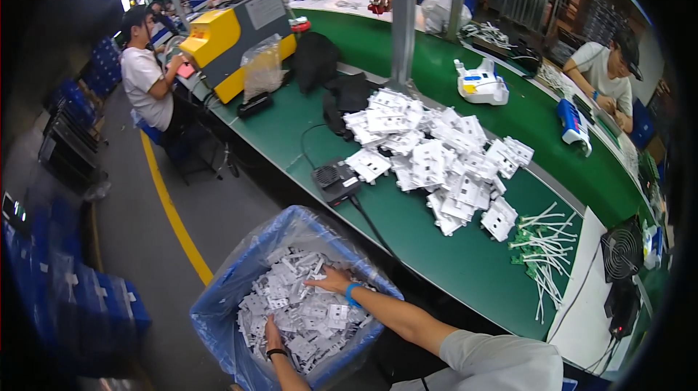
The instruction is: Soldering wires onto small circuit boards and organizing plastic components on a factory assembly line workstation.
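Note:
Both my hands are down in a bin lined with blue-tinted plastic (218,311), which is filled with small white plastic housings (294,304). My right hand (333,280), with a blue band on its wrist, lies over the far right part of the heap with its fingers apart. Nearer to me, my left hand (273,336), with a dark wristband, touches the left side of the heap. Its fingers look stretched out, partly sunk among the parts. Neither hand visibly grips a single piece.
On the green bench (407,245) lies a pile of white plates (443,158), beside a small black device (336,180) with a cable. White wires with green boards (542,249) lie at the right. A yellow-grey machine (240,38) and a seated person (149,78) are far left.

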Available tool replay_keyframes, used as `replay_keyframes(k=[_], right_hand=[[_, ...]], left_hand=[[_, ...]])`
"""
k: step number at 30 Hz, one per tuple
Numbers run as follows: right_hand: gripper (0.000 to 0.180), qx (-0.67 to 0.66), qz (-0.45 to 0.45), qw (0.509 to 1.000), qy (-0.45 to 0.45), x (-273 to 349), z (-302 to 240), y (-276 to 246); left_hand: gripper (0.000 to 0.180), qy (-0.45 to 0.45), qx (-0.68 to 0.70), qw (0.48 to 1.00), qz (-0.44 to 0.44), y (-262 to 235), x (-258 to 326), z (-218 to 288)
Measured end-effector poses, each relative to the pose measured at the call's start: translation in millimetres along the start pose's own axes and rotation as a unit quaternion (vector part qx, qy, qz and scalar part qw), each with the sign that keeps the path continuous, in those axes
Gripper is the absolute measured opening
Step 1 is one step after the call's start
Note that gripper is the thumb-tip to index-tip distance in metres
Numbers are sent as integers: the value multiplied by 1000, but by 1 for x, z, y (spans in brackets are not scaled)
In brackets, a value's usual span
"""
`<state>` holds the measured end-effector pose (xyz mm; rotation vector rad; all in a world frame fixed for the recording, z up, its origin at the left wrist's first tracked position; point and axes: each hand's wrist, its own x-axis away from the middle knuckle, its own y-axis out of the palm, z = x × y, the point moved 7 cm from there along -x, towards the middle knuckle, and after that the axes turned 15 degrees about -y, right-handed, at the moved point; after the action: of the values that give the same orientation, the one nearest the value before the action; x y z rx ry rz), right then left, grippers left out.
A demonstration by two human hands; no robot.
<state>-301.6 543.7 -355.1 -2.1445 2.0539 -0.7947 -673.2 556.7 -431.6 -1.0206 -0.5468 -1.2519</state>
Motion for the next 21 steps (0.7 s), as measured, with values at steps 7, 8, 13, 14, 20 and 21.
replay_keyframes(k=[7,8,13,14,20,21], right_hand=[[117,-53,36,994,-91,28,-59,19],[115,-12,60,996,-64,27,-47,14],[115,-17,50,998,-45,6,-8,9],[111,-58,-2,997,-45,8,-3,7],[118,99,-120,988,-2,6,-3,9],[118,100,-135,986,-10,9,-3,11]], left_hand=[[93,-36,65,992,-99,-8,12,-5],[90,-81,72,993,-42,-10,21,-14],[85,14,36,998,-55,2,29,10],[93,2,-64,997,35,13,35,10],[96,62,-46,997,29,18,-3,-6],[96,60,-48,997,28,21,-3,-8]])
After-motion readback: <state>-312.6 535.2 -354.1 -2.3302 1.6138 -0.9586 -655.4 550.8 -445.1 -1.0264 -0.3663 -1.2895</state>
